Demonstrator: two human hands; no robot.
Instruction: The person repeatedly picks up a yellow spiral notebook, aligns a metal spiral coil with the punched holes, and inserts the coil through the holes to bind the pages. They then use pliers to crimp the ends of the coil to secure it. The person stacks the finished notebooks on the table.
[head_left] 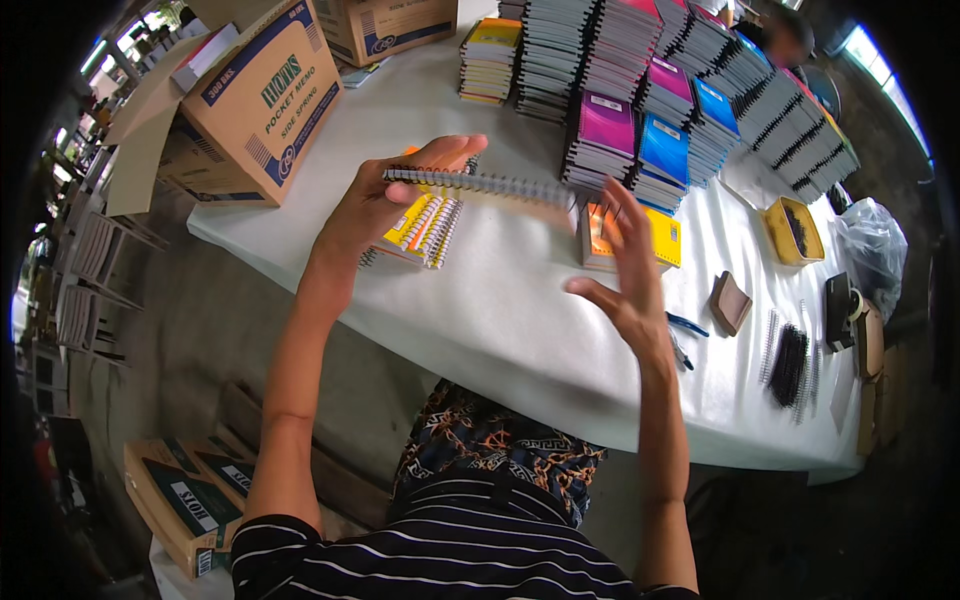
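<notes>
My left hand [362, 205] grips one end of a spiral-bound notebook [480, 187], raised above the table and seen nearly edge-on with its coil toward me. At the notebook's other end, my right hand [632, 285] has its fingers spread, with thumb and fingertips apart; a touch on the notebook's edge cannot be made out. Beneath the left hand sits a pile of yellow and orange spiral notebooks [430, 232], partly hidden. Behind my right fingers lie an orange notebook stack [597, 243] and a yellow one [666, 240].
Tall notebook stacks [605, 125] fill the white table's [490, 335] far side. An open carton [250, 115] stands at the left. Rightward are blue-handled pliers [687, 324], a brown block [731, 303], loose coils [790, 368] and a yellow tray [797, 248]. Another person [785, 40] is beyond.
</notes>
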